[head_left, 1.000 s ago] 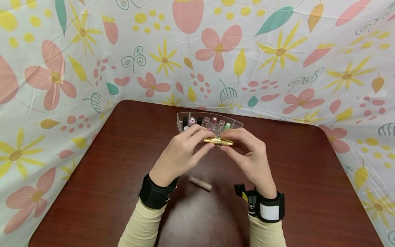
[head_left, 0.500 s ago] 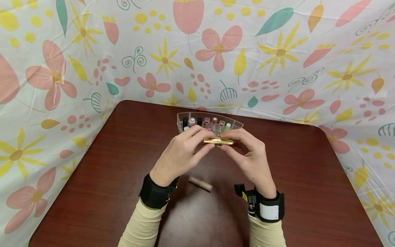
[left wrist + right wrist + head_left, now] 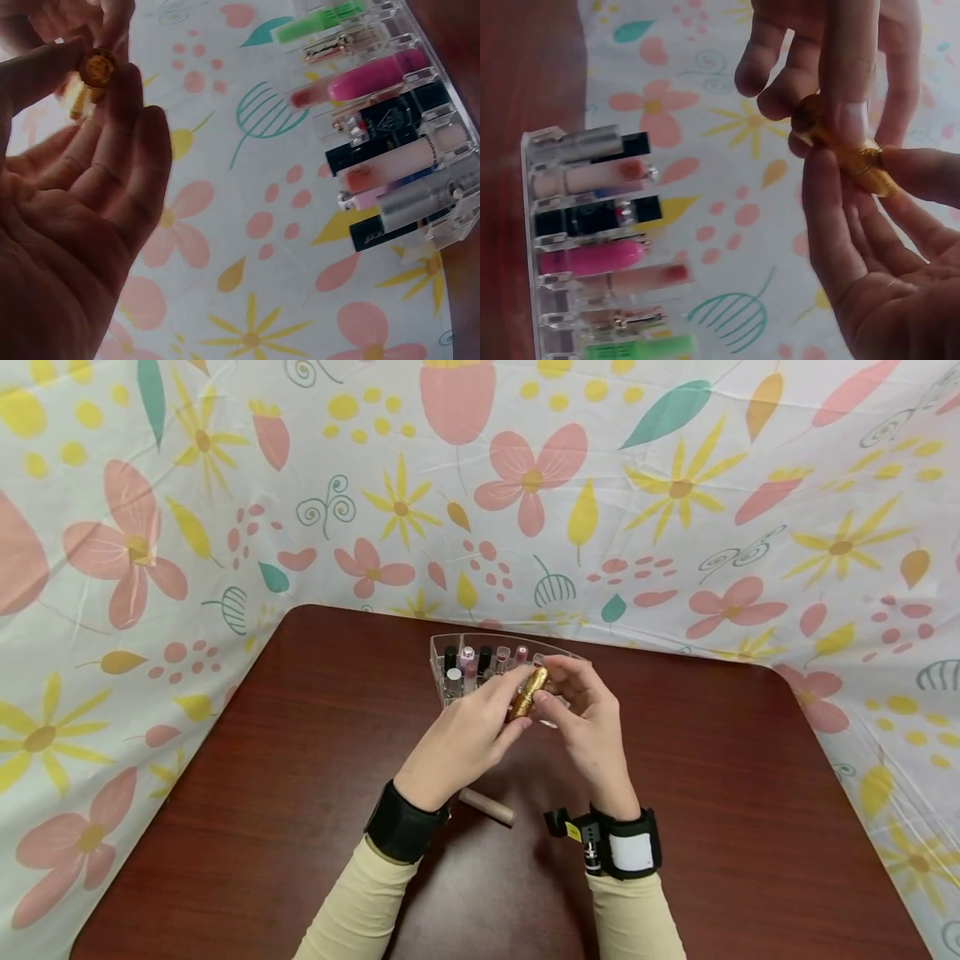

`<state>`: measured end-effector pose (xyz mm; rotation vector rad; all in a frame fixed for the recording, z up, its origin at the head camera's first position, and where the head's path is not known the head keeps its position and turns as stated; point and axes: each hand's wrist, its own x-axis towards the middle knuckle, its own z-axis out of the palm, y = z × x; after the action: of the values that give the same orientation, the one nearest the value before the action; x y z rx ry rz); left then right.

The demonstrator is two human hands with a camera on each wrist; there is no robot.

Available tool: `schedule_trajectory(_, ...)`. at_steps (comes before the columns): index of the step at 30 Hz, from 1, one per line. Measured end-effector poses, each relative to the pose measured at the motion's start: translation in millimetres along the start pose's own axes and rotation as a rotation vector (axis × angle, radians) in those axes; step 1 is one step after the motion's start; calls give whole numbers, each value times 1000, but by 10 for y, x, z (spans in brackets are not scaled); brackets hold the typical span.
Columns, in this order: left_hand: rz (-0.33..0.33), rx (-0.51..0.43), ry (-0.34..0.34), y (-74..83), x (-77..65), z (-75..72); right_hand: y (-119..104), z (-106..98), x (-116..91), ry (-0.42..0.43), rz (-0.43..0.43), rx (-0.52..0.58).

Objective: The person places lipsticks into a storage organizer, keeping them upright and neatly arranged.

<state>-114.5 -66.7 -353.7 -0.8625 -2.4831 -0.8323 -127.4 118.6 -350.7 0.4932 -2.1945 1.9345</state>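
A small gold lipstick tube [image 3: 529, 695] with a patterned surface is held tilted above the table, in front of the clear organizer. My left hand [image 3: 463, 737] pinches its lower end between thumb and fingers. Its upper part is between the thumb and fingers of my right hand [image 3: 588, 727]. Seen from the left wrist, the round end of the lipstick tube [image 3: 98, 69] faces the camera. The right wrist view shows fingers of both hands around the tube [image 3: 859, 160], hiding parts of it. It looks closed.
Behind the hands stands the clear acrylic organizer [image 3: 437, 652] with several upright lip products, partly hidden. A beige-brown tube [image 3: 487, 807] lies on the dark wood table [image 3: 300, 760] nearer me. A floral cloth [image 3: 480, 552] hangs behind and at the sides.
The gold lipstick tube has turned from lying level to a steep tilt, its right end upward. My right hand has shifted left, my left hand slightly right; both still hold it.
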Motion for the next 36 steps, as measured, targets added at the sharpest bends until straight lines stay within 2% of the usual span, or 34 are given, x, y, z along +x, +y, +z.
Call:
schedule_trajectory(4,-49,-18,-44,-58,9,113,121,27,42,-49,93,-67)
schedule_trajectory(9,-132,39,-121,-116,-14,235,264,92,72,-130,200,-199)
schedule_trajectory(13,-175,79,-135,-134,-15,259,292,140,74,-151,232,-258)
schedule_trajectory(19,-171,67,-138,-158,-8,255,292,143,91,-142,218,-281)
schedule_trajectory(22,-180,93,-163,-204,-15,316,331,57,132,-84,158,-311)
schedule_trajectory(25,-205,149,-221,-301,-47,440,418,-119,198,38,93,-342)
schedule_trajectory(27,-244,173,-279,-375,-85,529,504,-255,247,126,74,-375)
schedule_trajectory(30,-312,156,-355,-471,-150,627,669,-421,336,220,65,-421)
schedule_trajectory(33,-353,138,-399,-523,-178,675,822,-523,429,268,46,-449)
schedule_trajectory(36,-353,148,-412,-537,-174,685,938,-564,498,270,14,-462)
